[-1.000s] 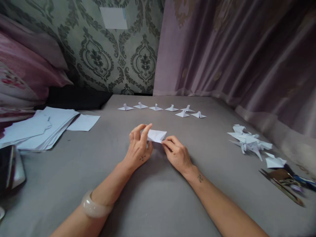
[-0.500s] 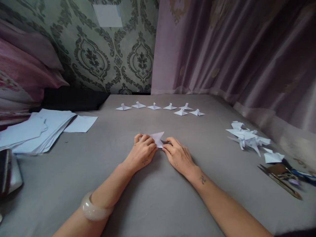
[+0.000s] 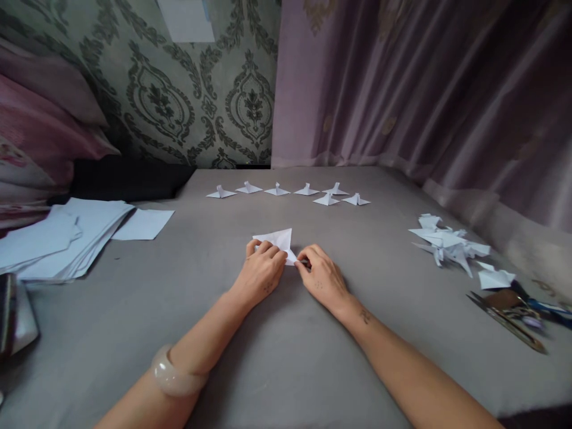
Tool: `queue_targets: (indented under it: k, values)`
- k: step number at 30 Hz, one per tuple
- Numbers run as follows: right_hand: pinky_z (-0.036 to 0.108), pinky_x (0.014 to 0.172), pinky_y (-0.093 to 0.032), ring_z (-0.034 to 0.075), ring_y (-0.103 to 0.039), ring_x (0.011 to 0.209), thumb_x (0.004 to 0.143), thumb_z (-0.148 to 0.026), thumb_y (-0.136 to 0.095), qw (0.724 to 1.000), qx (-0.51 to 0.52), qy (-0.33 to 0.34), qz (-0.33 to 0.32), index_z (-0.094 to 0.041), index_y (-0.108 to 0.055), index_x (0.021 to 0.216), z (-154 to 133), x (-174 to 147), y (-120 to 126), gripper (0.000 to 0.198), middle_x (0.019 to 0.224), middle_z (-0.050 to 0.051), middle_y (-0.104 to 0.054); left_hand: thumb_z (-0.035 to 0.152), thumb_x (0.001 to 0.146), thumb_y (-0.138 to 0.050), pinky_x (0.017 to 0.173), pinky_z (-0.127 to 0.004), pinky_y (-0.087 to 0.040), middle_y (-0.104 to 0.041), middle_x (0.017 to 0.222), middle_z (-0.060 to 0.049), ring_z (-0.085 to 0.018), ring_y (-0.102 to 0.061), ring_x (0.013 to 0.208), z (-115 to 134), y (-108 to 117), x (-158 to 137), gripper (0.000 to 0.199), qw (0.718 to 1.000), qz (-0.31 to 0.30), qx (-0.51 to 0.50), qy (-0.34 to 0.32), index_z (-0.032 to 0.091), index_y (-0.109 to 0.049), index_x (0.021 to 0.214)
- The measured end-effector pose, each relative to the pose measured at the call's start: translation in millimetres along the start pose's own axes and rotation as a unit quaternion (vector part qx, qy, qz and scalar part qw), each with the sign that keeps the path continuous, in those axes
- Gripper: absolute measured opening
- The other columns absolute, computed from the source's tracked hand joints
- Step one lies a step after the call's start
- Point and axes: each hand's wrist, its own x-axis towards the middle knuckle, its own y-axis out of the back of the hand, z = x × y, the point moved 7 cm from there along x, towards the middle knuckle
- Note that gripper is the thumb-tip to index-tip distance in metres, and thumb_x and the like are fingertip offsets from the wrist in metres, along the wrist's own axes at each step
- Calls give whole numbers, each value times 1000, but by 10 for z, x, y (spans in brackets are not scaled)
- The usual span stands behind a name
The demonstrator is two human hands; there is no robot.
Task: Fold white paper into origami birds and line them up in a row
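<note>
Between my hands is a folded white sheet of paper (image 3: 280,238), with a pointed corner standing up and a narrow tip to the right. My left hand (image 3: 264,265) is closed over its near side, fingers curled, hiding part of the folds. Thumb and finger of my right hand (image 3: 322,275) pinch the narrow right-hand tip. Beyond them several small folded paper figures (image 3: 277,189) stand in a row, each with a flat pointed base and an upright piece in the middle.
A stack of white paper (image 3: 96,238) lies at the left, near a dark cloth (image 3: 134,179). At the right sit a heap of folded paper pieces (image 3: 447,241), a separate folded piece (image 3: 495,277) and a pointed metal tool (image 3: 509,325). A purple curtain (image 3: 402,89) hangs behind.
The folded paper has turned or shifted, so that more of it shows above my left hand. My right hand still pinches its right end. The view has shifted slightly.
</note>
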Motion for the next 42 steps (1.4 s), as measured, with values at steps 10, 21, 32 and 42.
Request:
queue_targets:
  k: [10, 21, 32, 42]
  values:
    - [28, 82, -45, 18, -56, 92, 84, -4, -42, 997, -24, 71, -9, -20, -63, 95, -176, -62, 85, 28, 93, 5, -63, 18, 91, -39, 89, -43, -27, -62, 77, -5, -21, -50, 85, 26, -25, 41, 24, 1000, -15, 4, -14, 19, -62, 86]
    - [32, 78, -46, 21, -52, 93, 86, -4, -40, 979, -159, 99, -80, -17, -62, 95, -341, -193, -35, 27, 97, 10, -59, 21, 87, -48, 91, -44, -27, -64, 96, -6, -23, -52, 94, -72, 9, 7, 19, 999, 3, -32, 30, 21, -57, 104]
    - [32, 70, -43, 20, -47, 87, 87, -7, -41, 973, -178, 108, -98, -20, -54, 121, -357, -200, -29, 38, 98, 8, -54, 9, 70, -53, 81, -37, -44, -47, 115, -12, -24, -51, 98, -508, 68, -162, 47, 983, 92, -58, 150, 17, -44, 116]
    - [31, 71, -42, 20, -44, 87, 84, -5, -40, 971, -171, 123, -109, -22, -56, 117, -331, -175, -60, 40, 102, 8, -51, 21, 87, -50, 68, -26, -46, -59, 92, -2, -13, -58, 74, -364, -88, -110, 8, 974, 24, -181, 134, 20, -57, 92]
